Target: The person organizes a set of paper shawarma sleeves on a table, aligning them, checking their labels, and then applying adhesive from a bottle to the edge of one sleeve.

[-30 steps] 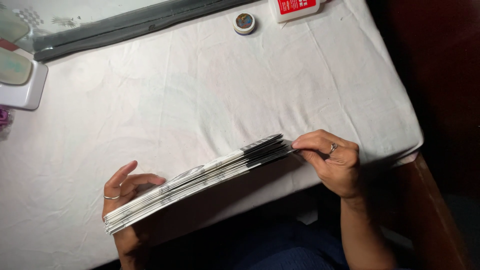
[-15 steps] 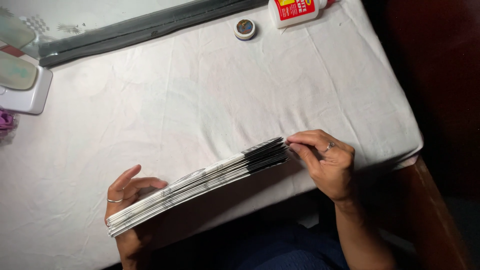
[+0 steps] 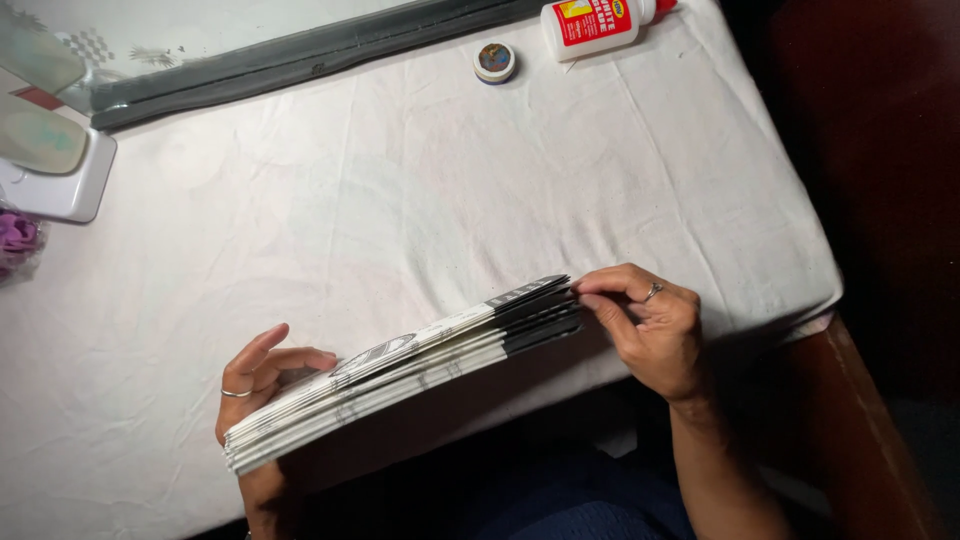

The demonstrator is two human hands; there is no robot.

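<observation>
- A stack of folded printed sheets (image 3: 410, 375) stands on its long edge at the near side of the table, held up between 2 hands; it slants from lower left to upper right, and its layered edges face the camera.
- The left hand (image 3: 262, 385) backs the stack's left end, fingers loosely spread and curled against the far face, thumb hidden behind the paper; a ring sits on 1 finger.
- The right hand (image 3: 650, 325) pinches the right end of the stack, fingertips (image 3: 590, 300) closed on the top sheets' dark corner; it too wears a ring.
- A creased white cloth (image 3: 430, 190) covers the table under the stack.
- Well beyond, near the far edge, lie a small round tin (image 3: 494, 62) and, just to its right, a white glue bottle (image 3: 598, 22) on its side.
- A long dark grey strip (image 3: 300, 58) runs along the far edge.
- At the left edge sits a white tray (image 3: 60, 180).
</observation>
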